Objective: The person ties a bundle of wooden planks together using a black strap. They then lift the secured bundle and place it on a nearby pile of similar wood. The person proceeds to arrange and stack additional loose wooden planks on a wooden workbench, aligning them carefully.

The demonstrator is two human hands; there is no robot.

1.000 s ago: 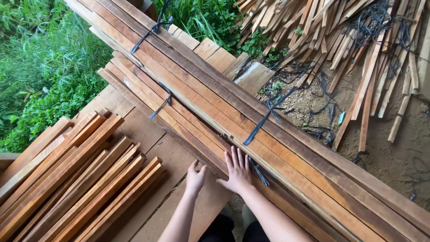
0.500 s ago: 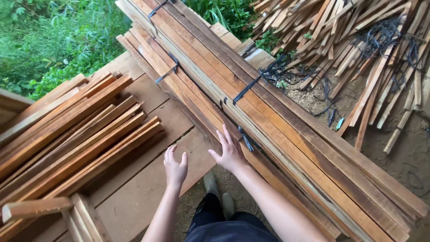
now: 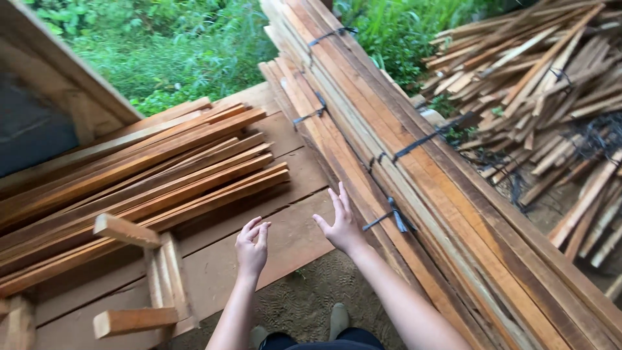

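Note:
My right hand (image 3: 341, 222) is open with fingers spread, hovering beside the near edge of a long bundle of wooden planks (image 3: 414, 175) tied with dark straps (image 3: 390, 217). My left hand (image 3: 252, 245) is open too, held over a flat wooden board (image 3: 285, 227) and touching nothing. A second stack of thinner reddish slats (image 3: 149, 175) lies to the left of both hands. Neither hand holds anything.
A small wooden frame piece (image 3: 142, 272) stands at the lower left. A loose heap of scrap slats (image 3: 538, 84) with tangled dark straps lies at the right. Green plants (image 3: 162, 45) grow behind. My shoes (image 3: 337, 321) stand on the dirt below.
My right hand has come off the strapped plank bundle and both hands now hang in the air. The view has swung left, bringing the slat stack and the frame piece into sight.

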